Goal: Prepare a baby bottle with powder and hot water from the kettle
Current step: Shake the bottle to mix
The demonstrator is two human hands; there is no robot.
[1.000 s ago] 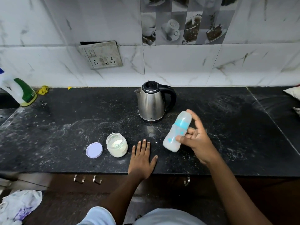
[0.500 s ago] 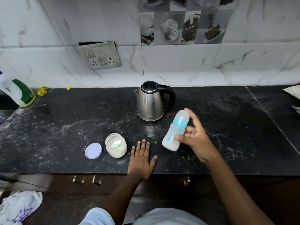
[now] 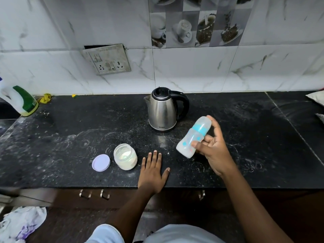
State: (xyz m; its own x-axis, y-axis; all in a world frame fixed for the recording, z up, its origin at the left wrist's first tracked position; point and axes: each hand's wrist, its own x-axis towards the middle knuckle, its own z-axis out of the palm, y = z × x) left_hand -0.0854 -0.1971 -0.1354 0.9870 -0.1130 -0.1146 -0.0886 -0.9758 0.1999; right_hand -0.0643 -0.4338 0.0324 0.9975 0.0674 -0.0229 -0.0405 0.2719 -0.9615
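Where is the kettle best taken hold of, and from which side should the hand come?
Grip the kettle by its black handle, the loop on its right side, opposite the spout. Come from the right, fingers through the loop; the steel body may be hot. The right hand is nearest, but it holds the bottle.

Bare black stone countertop (image 3: 254, 137) is found at right and left-centre.
The middle is blocked by a stainless-steel kettle (image 3: 162, 111), an open glass powder jar (image 3: 125, 156) beside a round lilac lid (image 3: 101, 162), the flat left hand (image 3: 152, 174), and a translucent bottle (image 3: 193, 137) gripped by the right hand (image 3: 213, 151).
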